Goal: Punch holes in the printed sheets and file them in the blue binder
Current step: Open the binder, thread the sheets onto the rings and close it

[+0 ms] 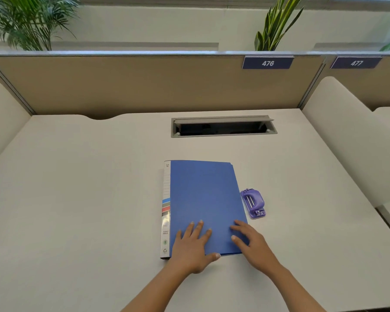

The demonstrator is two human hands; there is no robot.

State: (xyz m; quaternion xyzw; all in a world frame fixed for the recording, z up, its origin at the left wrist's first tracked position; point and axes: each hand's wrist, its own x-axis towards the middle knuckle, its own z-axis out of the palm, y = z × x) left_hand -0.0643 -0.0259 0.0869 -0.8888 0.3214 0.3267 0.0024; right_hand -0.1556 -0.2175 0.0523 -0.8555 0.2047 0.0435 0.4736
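Both your forearms come in from the bottom edge, and your left hand (193, 246) is flat on the near end of the blue binder (204, 203), fingers (198, 228) spread wide across the cover, thumb lying along the binder's near edge. Your right hand (252, 244) is there too, at the near right corner of the cover, its fingers loosely apart and resting on the blue, the palm hanging off the edge over the counter (77, 199). Neither hand is gripping anything; both are simply pressed on top.

The binder lies closed in the middle of the counter, its white labelled spine (166, 210) on the left side with blue, red and black stripes, and the long side running away from you. Just beside its right edge, close but apart from it, sits the purple hole punch (253, 203), lying flat.

Further out, a grey cable hatch (223, 126) is set into the counter with its lid tilted up. Behind that stands the tan partition (144, 84), carrying blue plates numbered 476 (268, 63) and 477 (356, 63), and leafy plants (277, 23) rise over the top.
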